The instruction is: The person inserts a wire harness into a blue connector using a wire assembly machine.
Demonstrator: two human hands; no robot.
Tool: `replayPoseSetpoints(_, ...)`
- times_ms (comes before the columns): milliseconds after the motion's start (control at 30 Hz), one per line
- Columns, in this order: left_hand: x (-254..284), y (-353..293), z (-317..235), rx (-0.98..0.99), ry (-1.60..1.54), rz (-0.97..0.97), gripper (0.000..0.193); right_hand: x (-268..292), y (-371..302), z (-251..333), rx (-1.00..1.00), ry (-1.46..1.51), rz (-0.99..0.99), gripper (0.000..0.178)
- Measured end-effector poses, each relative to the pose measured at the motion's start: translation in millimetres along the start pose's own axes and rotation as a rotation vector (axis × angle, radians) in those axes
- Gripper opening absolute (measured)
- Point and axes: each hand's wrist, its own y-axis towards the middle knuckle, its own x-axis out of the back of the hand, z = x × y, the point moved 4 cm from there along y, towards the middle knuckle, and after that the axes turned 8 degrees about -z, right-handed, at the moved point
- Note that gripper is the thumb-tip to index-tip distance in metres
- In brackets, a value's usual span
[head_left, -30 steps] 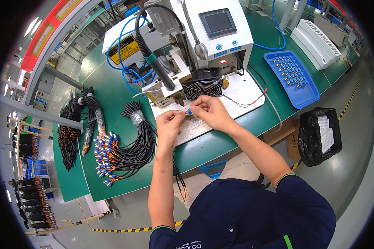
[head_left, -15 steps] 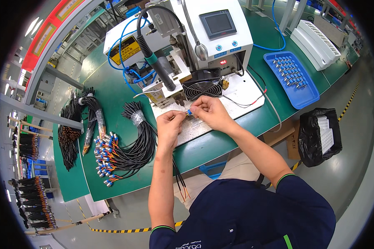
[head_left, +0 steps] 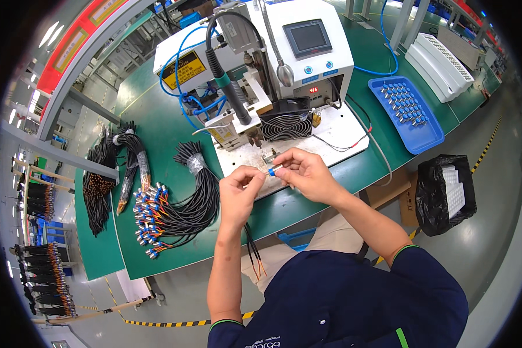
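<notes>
In front of the soldering machine (head_left: 313, 75), both of my hands meet over the near edge of its white base plate (head_left: 339, 148). My right hand (head_left: 307, 176) pinches a small blue-and-silver connector (head_left: 272, 171) between thumb and fingers. Close against its left side, my left hand (head_left: 241, 194) is closed in a pinch on what looks like the thin wire end of a black cable; the fingers mostly hide it. Black cable with orange wire ends (head_left: 253, 249) hangs below my left wrist over the table edge. Beyond my hands, the soldering tip (head_left: 254, 139) stands apart from the connector.
Left of my hands lies a bundle of black cables (head_left: 200, 191) ending in blue-and-silver connectors (head_left: 149, 214). More cable bundles (head_left: 98, 185) lie farther left. A blue tray (head_left: 428, 139) of connectors and a white rack (head_left: 438, 66) stand right. A black-bagged bin (head_left: 432, 200) sits beside the table.
Both hands have drawn back toward me, away from the soldering tip, with the connector still in the right fingers. The view has shifted slightly.
</notes>
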Motion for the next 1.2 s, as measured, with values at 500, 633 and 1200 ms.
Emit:
replayPoseSetpoints(500,30.0,-73.5,-41.7,-0.339,0.285,-0.061,0.007,-40.8,-32.8,19.6,-0.049,0.089,0.172,0.020)
replayPoseSetpoints(633,39.0,-84.3,-40.5,-0.293,0.257,-0.056,0.007,-52.4,-34.6,4.7,-0.201,0.097,0.173,0.019)
replayPoseSetpoints(1200,204.9,-58.1,-63.7,-0.284,-0.129,-0.390,0.016,-75.1,-46.1,-7.6,-0.277,0.037,0.283,0.031)
